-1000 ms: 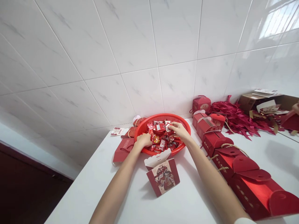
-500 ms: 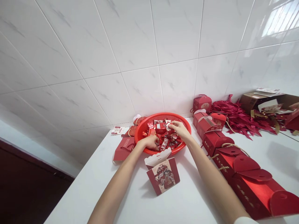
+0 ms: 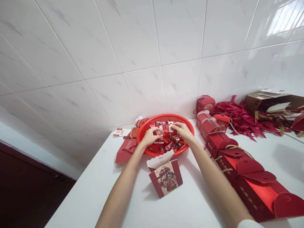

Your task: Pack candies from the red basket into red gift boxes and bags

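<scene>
Hands, fingers curved, in round red mesh basket w/ shiny wrapped sweets; grip unclear.

on the white table, a red basket is set near the tiled wall, with an open box placed before it. cards and a red bag are laid left; red boxes, ribbons and a cardboard box are placed right.

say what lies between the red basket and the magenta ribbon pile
Red boxes stand between the red basket and the magenta ribbon pile, as the head view shows.
</scene>
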The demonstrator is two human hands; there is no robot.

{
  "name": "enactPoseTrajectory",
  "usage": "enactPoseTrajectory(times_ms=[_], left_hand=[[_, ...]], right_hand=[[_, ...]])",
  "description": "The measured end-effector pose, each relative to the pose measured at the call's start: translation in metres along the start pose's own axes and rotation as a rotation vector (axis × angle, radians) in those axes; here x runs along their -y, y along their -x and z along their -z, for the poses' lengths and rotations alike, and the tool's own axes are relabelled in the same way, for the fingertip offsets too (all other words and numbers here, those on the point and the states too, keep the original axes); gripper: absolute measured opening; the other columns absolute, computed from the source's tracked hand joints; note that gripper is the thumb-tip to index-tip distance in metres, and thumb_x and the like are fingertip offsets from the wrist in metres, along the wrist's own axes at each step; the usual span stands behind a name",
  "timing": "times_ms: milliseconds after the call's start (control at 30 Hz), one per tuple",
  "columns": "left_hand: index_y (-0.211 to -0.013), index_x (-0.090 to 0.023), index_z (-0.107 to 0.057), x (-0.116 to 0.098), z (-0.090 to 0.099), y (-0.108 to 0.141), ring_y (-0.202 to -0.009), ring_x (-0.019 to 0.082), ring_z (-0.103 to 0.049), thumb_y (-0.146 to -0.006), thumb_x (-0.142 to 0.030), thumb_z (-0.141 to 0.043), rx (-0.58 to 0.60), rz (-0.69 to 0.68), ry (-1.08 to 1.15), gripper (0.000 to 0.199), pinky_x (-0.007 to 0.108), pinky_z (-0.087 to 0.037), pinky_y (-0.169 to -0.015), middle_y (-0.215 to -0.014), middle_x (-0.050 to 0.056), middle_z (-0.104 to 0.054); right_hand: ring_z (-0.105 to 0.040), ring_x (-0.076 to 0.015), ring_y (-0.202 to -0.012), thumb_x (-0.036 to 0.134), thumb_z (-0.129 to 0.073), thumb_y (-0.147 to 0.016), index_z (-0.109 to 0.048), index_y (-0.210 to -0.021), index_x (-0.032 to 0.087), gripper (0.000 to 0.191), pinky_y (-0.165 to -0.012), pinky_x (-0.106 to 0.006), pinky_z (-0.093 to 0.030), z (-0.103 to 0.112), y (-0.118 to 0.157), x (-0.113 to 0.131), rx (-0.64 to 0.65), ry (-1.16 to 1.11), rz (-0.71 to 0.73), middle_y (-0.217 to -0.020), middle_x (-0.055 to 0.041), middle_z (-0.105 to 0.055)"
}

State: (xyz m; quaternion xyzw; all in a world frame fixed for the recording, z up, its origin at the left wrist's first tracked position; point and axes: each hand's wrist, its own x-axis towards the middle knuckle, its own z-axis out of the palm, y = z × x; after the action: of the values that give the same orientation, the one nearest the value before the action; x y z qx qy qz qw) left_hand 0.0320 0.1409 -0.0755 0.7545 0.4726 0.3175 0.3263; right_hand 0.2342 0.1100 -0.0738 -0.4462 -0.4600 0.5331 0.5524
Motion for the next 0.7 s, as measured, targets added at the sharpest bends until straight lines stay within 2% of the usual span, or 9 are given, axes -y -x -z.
enactPoseTrajectory(times_ms=[67,167,200,233,267,367,433,600,700], left_hand=[[-0.093,-0.017,-0.072,-0.001,0.000,-0.001,-0.091,0.022,-0.069,-0.066,-0.013,-0.064,-0.063,-0.001,-0.024,0.028,0.035,-0.054,-0.090,-0.097,0.006,-0.075],[-0.092,-0.018,-0.073,-0.004,0.001,0.002,-0.105,0.024,-0.066,-0.067,-0.010,-0.060,-0.282,-0.066,-0.162,0.029,0.038,-0.049,-0.099,-0.106,0.008,-0.074],[-0.091,-0.018,-0.073,-0.006,0.002,0.003,-0.106,0.024,-0.065,-0.068,-0.010,-0.058,-0.307,-0.087,-0.201,0.028,0.038,-0.048,-0.100,-0.106,0.008,-0.074],[-0.087,-0.019,-0.074,-0.008,0.001,0.005,-0.103,0.023,-0.066,-0.069,-0.010,-0.057,-0.260,-0.095,-0.225,0.026,0.036,-0.049,-0.098,-0.104,0.008,-0.074],[-0.084,-0.019,-0.075,-0.009,0.000,0.007,-0.097,0.023,-0.067,-0.070,-0.012,-0.056,-0.130,-0.084,-0.232,0.024,0.034,-0.051,-0.094,-0.098,0.007,-0.076],[-0.080,-0.019,-0.077,-0.010,-0.005,0.010,-0.078,0.021,-0.069,-0.070,-0.019,-0.061,0.468,0.009,-0.221,0.019,0.028,-0.053,-0.076,-0.082,0.003,-0.076],[-0.091,-0.021,-0.078,-0.008,-0.008,0.009,-0.081,0.022,-0.070,-0.066,-0.022,-0.067,0.667,0.025,-0.242,0.027,0.026,-0.052,-0.073,-0.088,0.002,-0.077],[-0.124,-0.026,-0.068,-0.003,-0.012,0.007,-0.115,0.029,-0.062,-0.061,-0.016,-0.070,0.658,-0.118,-0.463,0.065,0.030,-0.048,-0.093,-0.127,0.007,-0.067],[-0.138,-0.027,-0.057,-0.006,-0.015,0.008,-0.110,0.032,-0.064,-0.061,-0.013,-0.069,0.634,-0.082,-0.636,0.079,0.031,-0.049,-0.086,-0.125,0.011,-0.067]], right_hand=[[-0.055,-0.0119,-0.058,0.032,-0.069,-0.071,-0.062,-0.079,0.018,0.017,-0.043,-0.022,-0.049,0.000,-0.001,-0.001,0.003,0.002,0.003,-0.076,-0.0005,-0.062],[-0.057,-0.0124,-0.059,0.035,-0.070,-0.071,-0.061,-0.077,0.019,0.020,-0.044,-0.022,-0.050,0.001,-0.002,-0.002,-0.001,0.015,0.012,-0.076,-0.0005,-0.062],[-0.057,-0.0122,-0.059,0.036,-0.070,-0.071,-0.061,-0.077,0.019,0.021,-0.044,-0.022,-0.050,0.001,-0.002,-0.003,-0.004,0.017,0.018,-0.076,-0.0003,-0.062],[-0.056,-0.0119,-0.059,0.037,-0.070,-0.070,-0.060,-0.076,0.019,0.021,-0.044,-0.021,-0.049,0.001,-0.002,-0.003,-0.007,0.020,0.023,-0.075,0.0000,-0.061],[-0.056,-0.0115,-0.059,0.037,-0.070,-0.070,-0.060,-0.075,0.019,0.022,-0.044,-0.021,-0.049,0.001,-0.002,-0.003,-0.013,0.023,0.028,-0.075,0.0004,-0.061],[-0.054,-0.0109,-0.059,0.037,-0.070,-0.070,-0.060,-0.075,0.019,0.021,-0.044,-0.020,-0.048,0.001,-0.001,-0.002,-0.029,0.045,0.030,-0.074,0.0006,-0.060],[-0.055,-0.0110,-0.060,0.036,-0.069,-0.070,-0.060,-0.076,0.019,0.020,-0.044,-0.019,-0.048,0.001,-0.001,-0.002,-0.033,0.057,0.028,-0.075,0.0001,-0.061],[-0.056,-0.0114,-0.060,0.036,-0.070,-0.069,-0.060,-0.076,0.019,0.020,-0.044,-0.019,-0.048,0.001,-0.004,-0.003,-0.031,0.056,0.021,-0.074,0.0004,-0.061],[-0.055,-0.0112,-0.059,0.035,-0.070,-0.069,-0.060,-0.076,0.019,0.020,-0.044,-0.020,-0.048,0.002,-0.005,-0.004,-0.036,0.053,0.017,-0.074,0.0008,-0.060]])
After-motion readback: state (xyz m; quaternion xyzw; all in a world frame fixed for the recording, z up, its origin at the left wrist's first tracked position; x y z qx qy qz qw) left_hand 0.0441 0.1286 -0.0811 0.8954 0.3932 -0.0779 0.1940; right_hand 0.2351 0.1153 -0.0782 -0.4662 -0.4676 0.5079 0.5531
